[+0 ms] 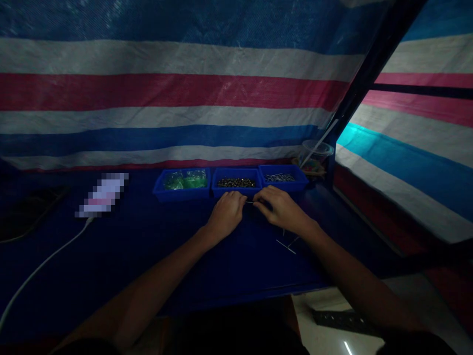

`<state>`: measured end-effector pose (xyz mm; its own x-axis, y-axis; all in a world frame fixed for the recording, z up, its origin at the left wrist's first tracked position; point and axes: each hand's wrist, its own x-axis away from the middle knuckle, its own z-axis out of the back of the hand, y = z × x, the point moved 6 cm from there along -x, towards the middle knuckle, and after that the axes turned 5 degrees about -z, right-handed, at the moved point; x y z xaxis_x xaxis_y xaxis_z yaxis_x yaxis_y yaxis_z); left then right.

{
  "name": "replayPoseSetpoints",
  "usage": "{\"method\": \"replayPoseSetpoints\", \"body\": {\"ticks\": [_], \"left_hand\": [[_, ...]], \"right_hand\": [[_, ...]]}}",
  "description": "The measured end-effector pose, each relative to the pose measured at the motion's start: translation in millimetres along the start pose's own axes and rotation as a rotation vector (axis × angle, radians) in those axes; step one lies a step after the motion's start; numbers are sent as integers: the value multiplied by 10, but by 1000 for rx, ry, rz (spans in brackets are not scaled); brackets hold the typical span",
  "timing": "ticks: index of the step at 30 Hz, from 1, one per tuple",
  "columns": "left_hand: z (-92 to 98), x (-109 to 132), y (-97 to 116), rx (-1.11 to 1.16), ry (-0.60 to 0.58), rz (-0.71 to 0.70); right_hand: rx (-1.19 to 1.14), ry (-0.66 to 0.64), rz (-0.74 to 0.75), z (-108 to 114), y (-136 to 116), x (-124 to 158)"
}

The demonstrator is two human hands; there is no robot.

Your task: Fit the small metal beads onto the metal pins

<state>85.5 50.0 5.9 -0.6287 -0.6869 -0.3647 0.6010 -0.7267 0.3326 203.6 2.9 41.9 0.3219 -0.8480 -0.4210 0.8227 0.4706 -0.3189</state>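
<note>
A thin metal pin [249,202] spans the small gap between my two hands. My left hand [227,211] is closed, its fingertips pressed together at the pin's left end; the tip itself is hidden. My right hand [279,206] pinches the other end between thumb and fingers. Just beyond them stands a blue bin of small metallic pieces [236,183]. To its right, another blue bin holds slim metal pins [280,177]. Below my right hand, several loose thin pins [286,246] lie on the dark blue table [229,261].
A blue bin [158,187] with green plastic packets stands at the left of the row. Farther left lies a blurred-out phone [103,196] with a white cable [48,261]. A clear plastic cup [318,149] sits at the back right corner beside a dark post. Striped sheeting [166,91] hangs behind.
</note>
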Motion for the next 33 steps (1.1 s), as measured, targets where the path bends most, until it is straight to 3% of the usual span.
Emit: {"method": "replayPoseSetpoints", "body": {"ticks": [3, 8, 11, 14, 16, 21, 27, 30, 33], "left_hand": [[23, 11, -16, 65, 76, 23], [9, 70, -73, 297, 188, 100], [-31, 82, -65, 459, 152, 127], [-73, 75, -37, 516, 86, 126], [-96, 70, -24, 500, 59, 114], [-141, 58, 7, 410, 21, 53], [-168, 44, 59, 295, -47, 6], [-164, 47, 74, 275, -50, -3], [-170, 51, 86, 288, -54, -23]], "right_hand": [[21, 57, -68, -9, 62, -11], [27, 2, -109, -68, 71, -18], [1, 198, -135, 169, 172, -64], [135, 490, -319, 505, 489, -82], [246, 523, -443, 611, 714, -74], [363, 221, -558, 506, 965, 78], [427, -286, -538, 15, 790, 153], [503, -352, -483, -95, 694, 89], [410, -283, -424, -26, 635, 44]]}}
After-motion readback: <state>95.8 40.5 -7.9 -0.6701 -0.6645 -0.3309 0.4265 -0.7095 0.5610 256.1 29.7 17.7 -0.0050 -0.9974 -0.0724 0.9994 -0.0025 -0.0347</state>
